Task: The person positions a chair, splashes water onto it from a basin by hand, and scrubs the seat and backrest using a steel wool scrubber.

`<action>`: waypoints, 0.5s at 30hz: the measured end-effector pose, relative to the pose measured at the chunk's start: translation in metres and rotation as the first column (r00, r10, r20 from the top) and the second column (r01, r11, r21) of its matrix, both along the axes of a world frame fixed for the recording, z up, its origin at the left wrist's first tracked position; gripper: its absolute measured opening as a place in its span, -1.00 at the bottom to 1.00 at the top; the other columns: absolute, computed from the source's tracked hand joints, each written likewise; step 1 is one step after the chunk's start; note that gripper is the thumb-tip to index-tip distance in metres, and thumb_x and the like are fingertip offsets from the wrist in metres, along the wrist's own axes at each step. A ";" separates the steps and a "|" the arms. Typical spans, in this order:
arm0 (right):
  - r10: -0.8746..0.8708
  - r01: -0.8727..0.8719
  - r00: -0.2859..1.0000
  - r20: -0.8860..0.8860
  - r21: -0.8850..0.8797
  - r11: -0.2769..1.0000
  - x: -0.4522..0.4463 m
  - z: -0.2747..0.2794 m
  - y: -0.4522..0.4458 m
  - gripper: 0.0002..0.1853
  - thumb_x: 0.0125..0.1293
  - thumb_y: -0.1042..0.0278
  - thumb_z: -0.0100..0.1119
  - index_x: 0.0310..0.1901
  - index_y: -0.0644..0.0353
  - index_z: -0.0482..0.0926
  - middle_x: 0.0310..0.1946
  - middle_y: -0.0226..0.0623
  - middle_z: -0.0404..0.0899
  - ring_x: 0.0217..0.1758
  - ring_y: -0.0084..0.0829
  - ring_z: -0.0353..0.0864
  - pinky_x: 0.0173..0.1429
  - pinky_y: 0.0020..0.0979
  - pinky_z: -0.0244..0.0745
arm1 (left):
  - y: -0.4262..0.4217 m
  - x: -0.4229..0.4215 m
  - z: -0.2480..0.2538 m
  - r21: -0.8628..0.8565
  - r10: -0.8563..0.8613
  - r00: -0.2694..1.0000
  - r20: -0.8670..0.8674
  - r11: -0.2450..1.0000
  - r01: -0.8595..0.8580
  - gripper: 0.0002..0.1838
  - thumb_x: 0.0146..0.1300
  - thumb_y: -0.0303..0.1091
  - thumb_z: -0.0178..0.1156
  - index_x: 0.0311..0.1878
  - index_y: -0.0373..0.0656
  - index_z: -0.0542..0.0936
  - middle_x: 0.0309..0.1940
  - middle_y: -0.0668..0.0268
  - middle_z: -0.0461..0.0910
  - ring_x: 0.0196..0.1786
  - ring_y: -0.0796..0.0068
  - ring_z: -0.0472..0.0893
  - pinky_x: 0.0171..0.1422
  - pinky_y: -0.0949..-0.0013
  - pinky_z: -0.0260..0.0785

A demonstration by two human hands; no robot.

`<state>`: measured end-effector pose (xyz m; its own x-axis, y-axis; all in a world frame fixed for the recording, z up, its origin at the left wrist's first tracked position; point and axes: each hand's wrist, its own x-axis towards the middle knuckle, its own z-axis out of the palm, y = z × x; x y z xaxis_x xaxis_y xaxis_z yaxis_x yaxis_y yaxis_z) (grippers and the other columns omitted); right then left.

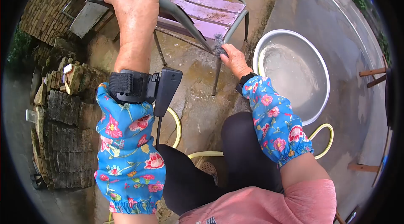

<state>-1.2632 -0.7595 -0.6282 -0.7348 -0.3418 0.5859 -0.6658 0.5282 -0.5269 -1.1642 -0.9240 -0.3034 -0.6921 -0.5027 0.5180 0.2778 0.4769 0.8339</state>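
Note:
A metal-framed chair [206,12] with purple slats stands on the wet ground ahead of me, its seat marked with brown dirt. My left hand [136,7] grips the grey tube at the top of its backrest. Lower down, my right hand [235,60] presses a grey scouring pad [219,45] against the frame where the backrest tube meets the seat corner. The fingers of my right hand are closed round the pad, partly hiding it. Close by on the right is a large metal basin [294,76] holding cloudy water.
A yellow hose [177,128] winds over the ground between my legs and round to the basin, with one end inside it. Stacked stones and slates [63,112] lie on the left. Wooden legs [372,72] show at the right edge.

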 end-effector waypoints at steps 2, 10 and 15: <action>0.139 -0.203 0.976 0.168 0.468 0.860 0.017 -0.008 0.024 -0.72 0.11 0.35 0.23 -0.11 0.07 0.51 -0.25 -0.18 0.52 -0.14 -0.08 0.59 -0.11 -0.15 0.53 | -0.007 -0.007 -0.007 -0.043 -0.021 0.999 -0.046 0.999 0.019 0.08 0.03 -0.26 0.34 0.30 -0.59 -0.25 -0.12 -0.01 0.37 -0.19 0.37 0.47 -0.05 0.41 0.38; -0.008 0.015 0.999 -0.035 0.201 0.979 -0.001 0.048 0.016 -0.63 0.11 0.29 0.25 -0.01 0.07 0.50 -0.20 -0.19 0.56 -0.17 -0.08 0.60 -0.11 -0.17 0.53 | -0.006 -0.010 -0.015 -0.122 -0.053 0.977 -0.206 0.992 0.028 -0.38 0.09 -0.51 0.15 0.21 -0.47 0.18 -0.37 0.31 0.45 -0.31 0.44 0.44 -0.05 0.42 0.36; 0.123 -0.185 0.980 0.159 0.473 0.862 0.021 -0.008 0.009 -0.77 0.11 0.31 0.23 -0.17 0.10 0.57 -0.30 -0.18 0.59 -0.19 -0.10 0.61 -0.12 -0.15 0.52 | -0.001 -0.009 -0.013 -0.062 0.010 0.978 -0.206 0.998 -0.024 -0.15 0.07 -0.43 0.18 0.32 -0.55 -0.07 -0.34 0.30 0.41 -0.31 0.48 0.42 -0.08 0.44 0.36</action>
